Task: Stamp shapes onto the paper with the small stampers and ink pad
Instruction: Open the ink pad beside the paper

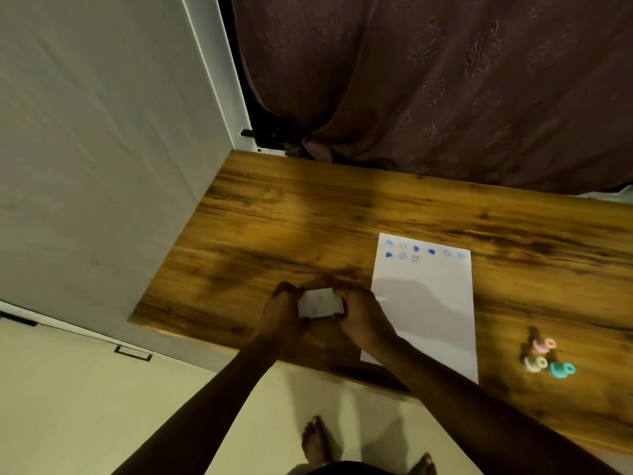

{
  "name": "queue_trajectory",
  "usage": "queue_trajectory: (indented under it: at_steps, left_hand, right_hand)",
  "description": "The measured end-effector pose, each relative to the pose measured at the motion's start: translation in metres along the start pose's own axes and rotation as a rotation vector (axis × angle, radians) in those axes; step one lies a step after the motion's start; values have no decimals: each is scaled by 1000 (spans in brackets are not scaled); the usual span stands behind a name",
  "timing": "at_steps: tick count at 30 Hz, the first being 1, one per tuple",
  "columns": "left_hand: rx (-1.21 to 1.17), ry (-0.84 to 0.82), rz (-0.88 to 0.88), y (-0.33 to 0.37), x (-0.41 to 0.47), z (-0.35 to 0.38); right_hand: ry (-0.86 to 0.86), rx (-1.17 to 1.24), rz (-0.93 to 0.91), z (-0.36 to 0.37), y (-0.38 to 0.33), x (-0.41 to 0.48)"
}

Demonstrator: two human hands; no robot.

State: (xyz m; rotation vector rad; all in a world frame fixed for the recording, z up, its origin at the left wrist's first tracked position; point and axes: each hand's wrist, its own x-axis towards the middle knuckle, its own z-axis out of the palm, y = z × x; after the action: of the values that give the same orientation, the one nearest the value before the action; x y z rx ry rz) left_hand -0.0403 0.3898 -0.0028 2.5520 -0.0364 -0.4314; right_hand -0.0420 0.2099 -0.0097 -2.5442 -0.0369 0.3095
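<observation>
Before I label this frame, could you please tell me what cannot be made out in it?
- Small white box, head view: left hand and right hand cover its sides; open or closed is unclear.
- Blue prints on the paper: too small and blurred to name shapes.
- Stampers: motion blur hides their count and designs.

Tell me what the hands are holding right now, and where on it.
Both hold the small white box, likely the ink pad: left hand on its left end, right hand on its right end. Stampers lie untouched on the table.
</observation>
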Motion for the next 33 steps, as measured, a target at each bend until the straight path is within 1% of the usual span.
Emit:
queue_trajectory:
  at_steps: [1,3,6,10,12,15,21,27,29,33]
  left_hand:
    - [-1,-37,14,0,4,-1]
    - [12,-9,62,-1,7,-7]
    - [98,-57,102,-2,11,-13]
    - [133,-102,166,-6,18,-22]
    - [173,-143,195,-8,20,-28]
    - [187,-159,210,-9,25,-38]
    - [142,-166,249,-12,33,-46]
    - [77,-160,215,-17,32,-42]
    - [74,-152,219,-19,31,-37]
    - [74,-132,240,-21,31,-34]
  right_hand:
    - [-43,-22,-29,-4,4,2]
    - [-106,-69,-87,-10,9,7]
    - [-168,-107,-153,-20,12,15]
    - [-217,-146,-248,-34,15,20]
    - [-242,-145,-294,-40,17,23]
    - [-289,-79,-335,-49,20,28]
    - [-263,28,-335,-50,22,31]
    - [-286,68,-289,-46,29,33]
    - [-301,104,-279,-43,32,34]
    - [-277,160,-275,-38,37,32]
